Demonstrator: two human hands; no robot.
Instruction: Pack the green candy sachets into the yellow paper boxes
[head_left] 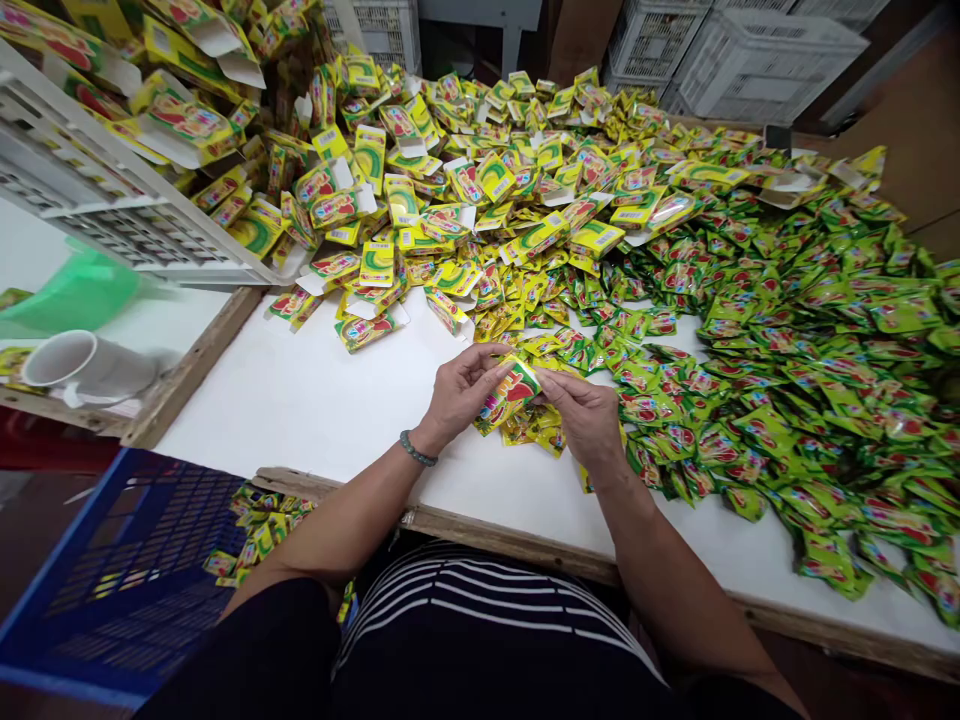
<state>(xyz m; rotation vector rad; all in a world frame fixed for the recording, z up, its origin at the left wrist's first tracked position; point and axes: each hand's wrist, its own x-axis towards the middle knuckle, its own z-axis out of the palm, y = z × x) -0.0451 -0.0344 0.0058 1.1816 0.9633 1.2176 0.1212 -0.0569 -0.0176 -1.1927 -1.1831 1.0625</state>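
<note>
In front of me, a small yellow and green carton (pixel 510 396) with red lettering is held just above the white tabletop. My left hand (pixel 466 388) is closed around its left side, thumb on the front face. My right hand (pixel 583 412) pinches the carton's right end, and what its fingertips cover there is hidden. Below and behind the carton lie small yellow packets (pixel 534 428). To the right spreads a large heap of shiny green packets (pixel 750 400) with red pictures. Beyond my hands, open-flapped yellow cartons (pixel 450 220) are piled up.
A tilted white plastic crate (pixel 142 225) full of cartons stands at the left. Near it are a white mug (pixel 94 365) and a green scoop-like object (pixel 82 290). A blue crate (pixel 127 590) with cartons sits below the wooden table edge (pixel 510 535). White crates (pixel 765 65) stand behind.
</note>
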